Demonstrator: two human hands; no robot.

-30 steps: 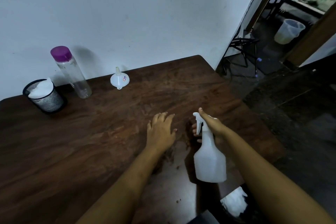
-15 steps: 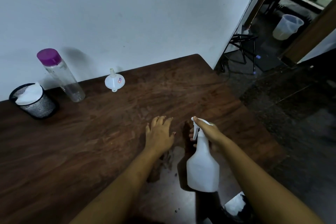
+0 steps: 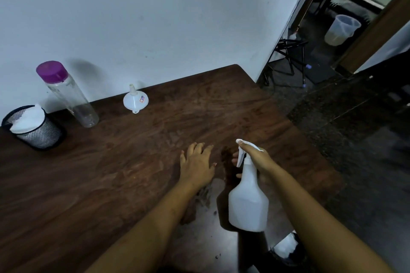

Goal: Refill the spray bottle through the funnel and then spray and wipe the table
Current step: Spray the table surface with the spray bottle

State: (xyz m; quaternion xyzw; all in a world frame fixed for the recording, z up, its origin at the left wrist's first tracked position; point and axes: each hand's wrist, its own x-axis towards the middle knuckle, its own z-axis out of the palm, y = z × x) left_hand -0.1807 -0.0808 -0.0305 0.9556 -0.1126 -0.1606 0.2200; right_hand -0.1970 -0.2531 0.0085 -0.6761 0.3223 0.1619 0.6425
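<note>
The right hand [image 3: 257, 159] gripped the white spray bottle [image 3: 248, 204] at its neck, thumb laid over the sprayer head, fingers curled round the trigger side. The left hand [image 3: 197, 166] lay flat, fingers straight, on the table [image 3: 111, 173] just beside the bottle.

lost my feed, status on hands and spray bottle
Right hand grips spray bottle at neck. Left hand open on table. Funnel inverted by wall, untouched.

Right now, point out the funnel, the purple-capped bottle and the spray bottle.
funnel [image 3: 133, 101]: head view, on its white cone.
purple-capped bottle [image 3: 73, 102]: head view, on its clear body.
spray bottle [image 3: 248, 206]: head view, on its white body.
</note>
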